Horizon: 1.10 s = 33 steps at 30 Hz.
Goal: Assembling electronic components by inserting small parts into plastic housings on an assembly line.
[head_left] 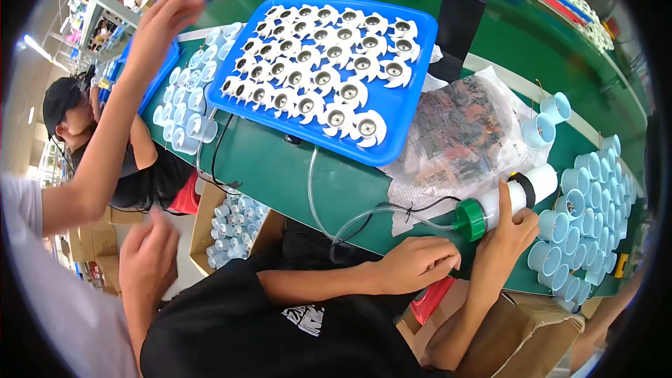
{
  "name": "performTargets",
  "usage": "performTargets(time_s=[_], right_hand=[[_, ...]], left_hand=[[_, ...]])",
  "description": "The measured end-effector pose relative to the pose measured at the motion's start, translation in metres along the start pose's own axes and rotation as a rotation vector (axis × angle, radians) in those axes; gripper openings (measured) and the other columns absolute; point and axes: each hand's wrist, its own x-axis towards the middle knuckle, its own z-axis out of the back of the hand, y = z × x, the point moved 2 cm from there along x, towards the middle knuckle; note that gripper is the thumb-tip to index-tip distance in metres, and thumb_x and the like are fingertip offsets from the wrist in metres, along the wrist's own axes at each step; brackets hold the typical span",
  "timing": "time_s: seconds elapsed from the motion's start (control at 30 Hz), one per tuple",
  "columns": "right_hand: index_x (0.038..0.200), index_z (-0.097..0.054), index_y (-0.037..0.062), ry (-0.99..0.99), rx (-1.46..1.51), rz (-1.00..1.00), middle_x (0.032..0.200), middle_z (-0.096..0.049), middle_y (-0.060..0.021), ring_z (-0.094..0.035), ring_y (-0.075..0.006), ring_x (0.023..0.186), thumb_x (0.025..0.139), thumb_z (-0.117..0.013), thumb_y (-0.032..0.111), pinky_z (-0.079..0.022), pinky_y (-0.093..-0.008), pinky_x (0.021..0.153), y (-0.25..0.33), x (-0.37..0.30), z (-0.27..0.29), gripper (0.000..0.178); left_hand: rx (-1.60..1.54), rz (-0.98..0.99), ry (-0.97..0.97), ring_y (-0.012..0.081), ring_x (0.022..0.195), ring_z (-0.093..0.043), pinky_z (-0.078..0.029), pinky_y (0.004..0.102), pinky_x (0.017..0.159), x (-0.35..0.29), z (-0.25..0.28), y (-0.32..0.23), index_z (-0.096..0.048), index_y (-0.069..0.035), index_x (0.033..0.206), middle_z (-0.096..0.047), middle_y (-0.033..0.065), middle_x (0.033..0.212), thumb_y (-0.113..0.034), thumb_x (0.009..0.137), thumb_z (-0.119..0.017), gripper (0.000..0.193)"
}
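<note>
My right hand (498, 238) is closed on a white bottle (542, 183) with a green cap (470, 220) and a black strap, lying on its side at the table's near edge. Its index finger stretches along the bottle. A clear tube (350, 227) runs into the cap. Left of it, my left hand (420, 264) hangs by the same edge with its fingers curled, and anything inside them is hidden. Beyond, a blue tray (402, 122) carries rows of white finned wheels (306, 106) with metal centres.
Crumpled newsprint (455, 133) lies beside the tray, below a black stand (462, 0). Light-blue cups (581, 210) crowd the right; more cups (189, 98) stand left. A white-sleeved co-worker's hands (171, 17) are at the left, near a black-capped person (66, 108). Cardboard boxes (525, 332) sit below.
</note>
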Motion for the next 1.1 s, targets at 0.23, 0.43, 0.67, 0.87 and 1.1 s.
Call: performTargets(time_s=[0.23, 0.43, 0.67, 0.87, 1.1], right_hand=[[0.118, -0.061, 0.0195, -0.13, -0.041, 0.28, 0.132, -0.043, -0.0114, -0.041, -0.0323, 0.122, 0.064, -0.057, -0.009, -0.03, -0.0444, 0.099, -0.014, 0.015, -0.017, 0.061], [0.114, -0.064, 0.0173, -0.327, 0.124, 0.365, 0.132, -0.045, -0.013, -0.044, -0.0339, 0.125, 0.066, -0.062, -0.008, -0.035, -0.0461, 0.097, -0.033, 0.015, -0.021, 0.054], [0.125, -0.04, 0.0057, -0.83, 0.58, 0.255, 0.127, -0.046, -0.0216, -0.047, -0.0344, 0.119, 0.071, -0.076, -0.001, -0.04, -0.046, 0.101, -0.026, 0.011, -0.026, 0.065], [0.13, -0.04, 0.0041, -0.794, 1.356, -0.287, 0.124, -0.051, -0.0119, -0.054, -0.0235, 0.111, 0.087, -0.064, 0.008, -0.049, -0.0417, 0.092, -0.016, -0.003, -0.032, 0.05], [0.134, -0.036, 0.0014, -0.621, 1.675, -0.419, 0.123, -0.051, -0.0145, -0.059, -0.026, 0.104, 0.09, -0.063, 0.022, -0.054, -0.0405, 0.079, -0.002, -0.021, -0.023, 0.056]], left_hand=[[0.088, -0.088, -0.077, 0.0247, 0.065, -0.059, -0.047, 0.0342, 0.061, -0.001, 0.005, 0.004, -0.062, -0.001, 0.085, -0.061, 0.0105, 0.076, -0.01, 0.091, -0.054, 0.013], [0.072, -0.138, -0.032, 0.0226, 0.062, -0.057, -0.046, 0.0317, 0.059, -0.002, 0.003, 0.007, -0.062, 0.0, 0.082, -0.06, 0.0097, 0.073, -0.007, 0.089, -0.055, 0.012], [0.178, -0.291, -0.024, 0.0262, 0.07, -0.059, -0.048, 0.0343, 0.062, -0.001, -0.007, 0.002, -0.062, -0.001, 0.08, -0.06, 0.0103, 0.074, -0.002, 0.082, -0.059, 0.004], [-0.315, 0.098, -0.037, 0.0195, 0.085, -0.063, -0.05, 0.031, 0.08, -0.005, -0.012, 0.0, -0.054, 0.002, 0.112, -0.062, 0.0106, 0.093, -0.007, 0.094, -0.051, 0.02], [-0.828, 0.232, -0.275, 0.0187, 0.113, -0.051, -0.041, 0.0338, 0.095, 0.047, -0.023, -0.006, -0.039, 0.0, 0.132, -0.051, 0.012, 0.125, -0.036, 0.1, -0.045, 0.048]])
